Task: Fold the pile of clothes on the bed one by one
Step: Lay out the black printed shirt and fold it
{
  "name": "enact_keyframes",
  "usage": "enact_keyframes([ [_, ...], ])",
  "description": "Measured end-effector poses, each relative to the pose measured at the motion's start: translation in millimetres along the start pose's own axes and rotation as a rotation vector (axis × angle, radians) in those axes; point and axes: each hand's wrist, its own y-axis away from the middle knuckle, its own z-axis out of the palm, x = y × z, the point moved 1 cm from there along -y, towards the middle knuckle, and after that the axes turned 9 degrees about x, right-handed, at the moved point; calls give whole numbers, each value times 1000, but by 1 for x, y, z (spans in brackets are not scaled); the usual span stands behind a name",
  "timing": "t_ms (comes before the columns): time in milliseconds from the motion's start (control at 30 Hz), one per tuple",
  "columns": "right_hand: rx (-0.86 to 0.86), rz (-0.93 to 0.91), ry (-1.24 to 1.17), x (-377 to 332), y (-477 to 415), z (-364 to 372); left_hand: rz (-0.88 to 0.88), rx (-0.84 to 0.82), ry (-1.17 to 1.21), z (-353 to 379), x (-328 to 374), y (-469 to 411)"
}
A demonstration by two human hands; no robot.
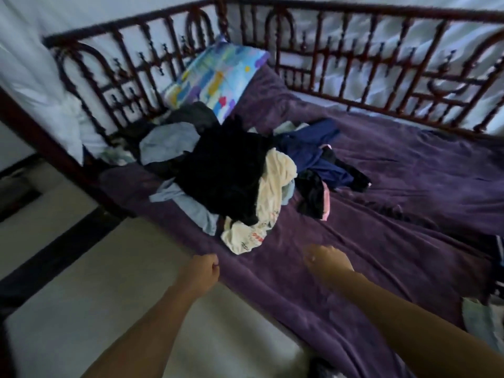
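A loose pile of clothes [229,175] lies on the purple bed sheet [395,214]. On top is a black garment [226,170], with a cream printed shirt [270,192] to its right, grey-blue pieces [166,145] to its left and a navy garment [313,151] behind. My left hand [203,270] is at the bed's near edge, fingers curled, seemingly pinching the sheet's edge. My right hand [326,261] is blurred over the sheet in front of the pile, and I cannot make out its fingers. Neither hand touches the clothes.
A colourful pillow [215,77] leans in the far corner against the dark red metal bed rail [354,50]. Pale floor tiles [81,282] lie to the left of the bed. Some light cloth [482,320] sits at the right edge.
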Motion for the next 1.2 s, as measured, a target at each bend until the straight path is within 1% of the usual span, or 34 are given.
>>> enact_keyframes([
  [67, 1, -41, 5, -24, -21, -1, 3, 32, 3, -13, -20, -11],
  [167, -13, -52, 8, -52, -57, 3, -4, 64, 36, -25, -43, -34],
  [300, -43, -56, 10, -80, -114, 20, -40, 57, 56, -33, -70, -79],
  [400, -99, -70, 21, -98, -160, 41, -82, -2, 56, -31, -91, -117],
  [467, -153, -45, 23, -109, -186, 54, -86, -52, 36, -29, -103, -143],
  [600, -224, -11, 66, -132, -232, 79, -107, -99, 25, -25, -125, -192],
  [767, -266, 50, 60, -164, -268, 104, -70, -186, 16, -12, -145, -242],
  [833, -250, 81, 44, -174, -285, 117, -7, -208, -4, -2, -158, -269],
  [933, -220, 163, 66, -181, -314, 138, 150, -235, -88, 18, -176, -314],
  [1033, -245, 337, 104, -183, -335, 165, 358, -265, -203, 40, -187, -360],
  [1133, -268, 496, 165, -183, -349, 191, 541, -234, -271, 59, -192, -403],
  [1200, -180, 543, 87, -187, -356, 201, 633, -230, -319, 70, -190, -427],
])
